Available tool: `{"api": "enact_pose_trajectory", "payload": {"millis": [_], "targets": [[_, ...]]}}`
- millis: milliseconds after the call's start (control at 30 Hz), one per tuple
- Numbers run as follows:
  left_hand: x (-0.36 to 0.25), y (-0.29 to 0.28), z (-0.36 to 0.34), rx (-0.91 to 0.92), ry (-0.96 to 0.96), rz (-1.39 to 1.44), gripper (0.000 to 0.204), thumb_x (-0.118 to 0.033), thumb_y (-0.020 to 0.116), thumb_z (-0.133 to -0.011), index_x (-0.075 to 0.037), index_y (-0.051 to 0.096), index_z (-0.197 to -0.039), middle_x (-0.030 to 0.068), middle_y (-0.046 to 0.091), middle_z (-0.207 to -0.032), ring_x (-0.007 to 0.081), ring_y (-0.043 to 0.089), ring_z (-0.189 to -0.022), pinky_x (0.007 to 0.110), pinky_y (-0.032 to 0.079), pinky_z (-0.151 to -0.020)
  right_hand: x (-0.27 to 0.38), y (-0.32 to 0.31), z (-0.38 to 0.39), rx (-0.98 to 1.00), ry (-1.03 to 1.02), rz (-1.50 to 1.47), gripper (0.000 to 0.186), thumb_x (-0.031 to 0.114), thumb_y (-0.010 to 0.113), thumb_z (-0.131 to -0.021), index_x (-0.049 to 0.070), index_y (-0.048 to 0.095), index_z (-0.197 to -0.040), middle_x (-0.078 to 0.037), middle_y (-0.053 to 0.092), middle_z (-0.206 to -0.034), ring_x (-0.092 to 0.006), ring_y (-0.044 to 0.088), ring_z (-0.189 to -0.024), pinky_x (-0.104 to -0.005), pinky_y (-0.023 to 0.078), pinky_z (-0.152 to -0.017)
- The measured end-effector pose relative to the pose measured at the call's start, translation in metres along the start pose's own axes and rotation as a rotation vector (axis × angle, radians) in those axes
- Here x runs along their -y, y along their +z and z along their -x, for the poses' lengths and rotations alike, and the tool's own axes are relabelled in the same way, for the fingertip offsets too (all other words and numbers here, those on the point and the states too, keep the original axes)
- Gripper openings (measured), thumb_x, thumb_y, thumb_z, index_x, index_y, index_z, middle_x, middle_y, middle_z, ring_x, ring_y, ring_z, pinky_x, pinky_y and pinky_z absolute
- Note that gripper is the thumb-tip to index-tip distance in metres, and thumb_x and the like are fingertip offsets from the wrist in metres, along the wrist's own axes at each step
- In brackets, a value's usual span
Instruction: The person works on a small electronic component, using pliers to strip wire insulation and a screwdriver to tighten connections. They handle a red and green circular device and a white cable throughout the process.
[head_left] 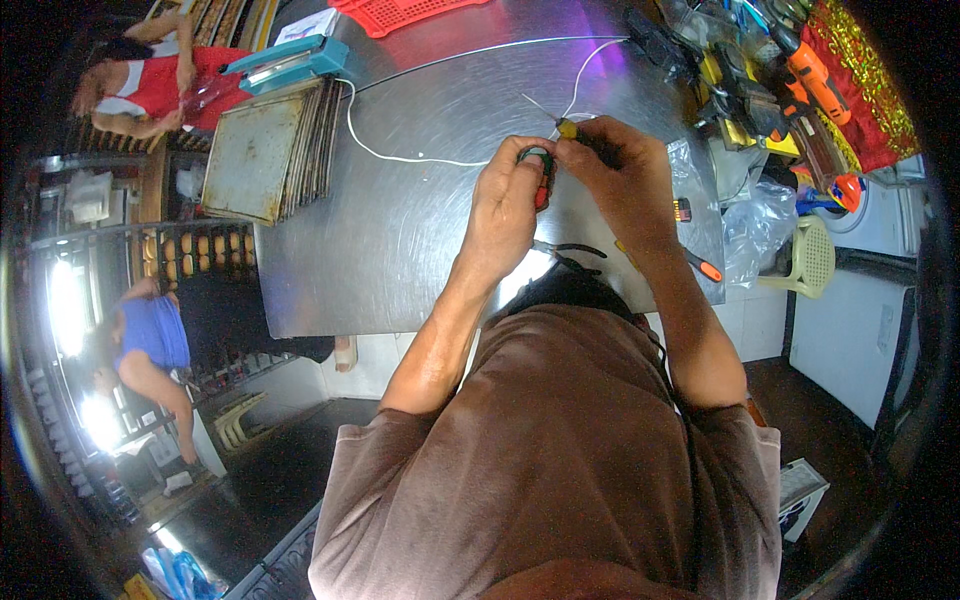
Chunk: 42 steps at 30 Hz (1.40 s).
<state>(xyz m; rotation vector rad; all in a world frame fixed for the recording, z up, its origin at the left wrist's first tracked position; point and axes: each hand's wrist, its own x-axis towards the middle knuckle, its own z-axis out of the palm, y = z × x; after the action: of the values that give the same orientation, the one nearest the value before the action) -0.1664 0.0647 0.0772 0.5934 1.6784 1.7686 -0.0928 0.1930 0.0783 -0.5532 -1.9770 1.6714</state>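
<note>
Above a steel counter [350, 265], the left hand [503, 203] is closed around a small red-and-green device [543, 193] and the right hand [622, 172] around a screwdriver [569, 129], while a white cord [420, 159], trailing loosely to their fingertips, could snag and jerk the device free.

We see a worktable [330, 260] of brushed metal, glossy, with fine swirling scuffs. At its left edge, the stacked trays [248, 160] look like dull, stained metal, rough-rimmed. Toward the far edge we see a smooth plastic crate [415, 12]. The screwdriver [568, 129] pairs a plastic handle with a metal shaft. By the right edge, a clear plastic bag [758, 225] shines, crinkled.
</note>
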Motion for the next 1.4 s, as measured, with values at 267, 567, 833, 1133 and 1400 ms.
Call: {"api": "enact_pose_trajectory", "payload": {"millis": [267, 567, 833, 1133, 1400], "targets": [[-0.005, -0.002, 0.001, -0.009, -0.002, -0.101, 0.031, -0.021, 0.038, -0.096, 0.000, 0.058, -0.108, 0.0031, 0.054, -0.078, 0.0090, 0.045, -0.066, 0.024, 0.037, -0.060, 0.017, -0.021, 0.036, -0.015, -0.131, 0.264, 0.018, 0.019, 0.066, -0.089, 0.002, 0.069, -0.095, -0.010, 0.067, -0.074, -0.0148, 0.064, -0.064, -0.0289, 0.049, -0.059], [0.002, 0.000, 0.000, -0.006, -0.013, -0.039, 0.031, -0.020, 0.038, -0.097, 0.001, 0.057, -0.111, 0.0041, 0.055, -0.080, 0.0087, 0.047, -0.068, 0.023, 0.040, -0.063, 0.019, -0.019, 0.039, -0.031, -0.085, 0.278, 0.015, 0.016, 0.066, -0.088, 0.003, 0.068, -0.094, -0.010, 0.067, -0.073, -0.0194, 0.066, -0.063, -0.0307, 0.051, -0.059], [0.003, 0.002, 0.001, -0.005, -0.027, 0.020, 0.031, -0.020, 0.038, -0.097, 0.001, 0.056, -0.112, 0.0043, 0.055, -0.081, 0.0091, 0.046, -0.069, 0.024, 0.039, -0.062, 0.010, -0.014, 0.042, -0.078, -0.147, 0.242, 0.016, 0.016, 0.067, -0.087, 0.002, 0.068, -0.095, -0.012, 0.069, -0.080, -0.0208, 0.068, -0.068, -0.0317, 0.052, -0.060], [0.004, 0.002, 0.002, -0.019, -0.012, 0.015, 0.032, -0.022, 0.039, -0.099, 0.001, 0.055, -0.114, 0.0035, 0.054, -0.081, 0.0093, 0.045, -0.069, 0.024, 0.038, -0.063, 0.011, -0.011, 0.043, -0.085, -0.156, 0.272, 0.016, 0.015, 0.067, -0.087, 0.002, 0.068, -0.096, -0.014, 0.069, -0.084, -0.0252, 0.068, -0.070, -0.0324, 0.053, -0.061], [0.008, -0.002, 0.000, -0.011, 0.011, 0.006, 0.031, -0.023, 0.039, -0.099, 0.000, 0.055, -0.114, 0.0026, 0.053, -0.080, 0.0092, 0.045, -0.069, 0.024, 0.037, -0.063, 0.012, -0.006, 0.043, -0.048, -0.147, 0.290, 0.019, 0.015, 0.065, -0.091, -0.002, 0.067, -0.101, -0.012, 0.068, -0.081, -0.0157, 0.064, -0.069, -0.0278, 0.049, -0.062]]}}
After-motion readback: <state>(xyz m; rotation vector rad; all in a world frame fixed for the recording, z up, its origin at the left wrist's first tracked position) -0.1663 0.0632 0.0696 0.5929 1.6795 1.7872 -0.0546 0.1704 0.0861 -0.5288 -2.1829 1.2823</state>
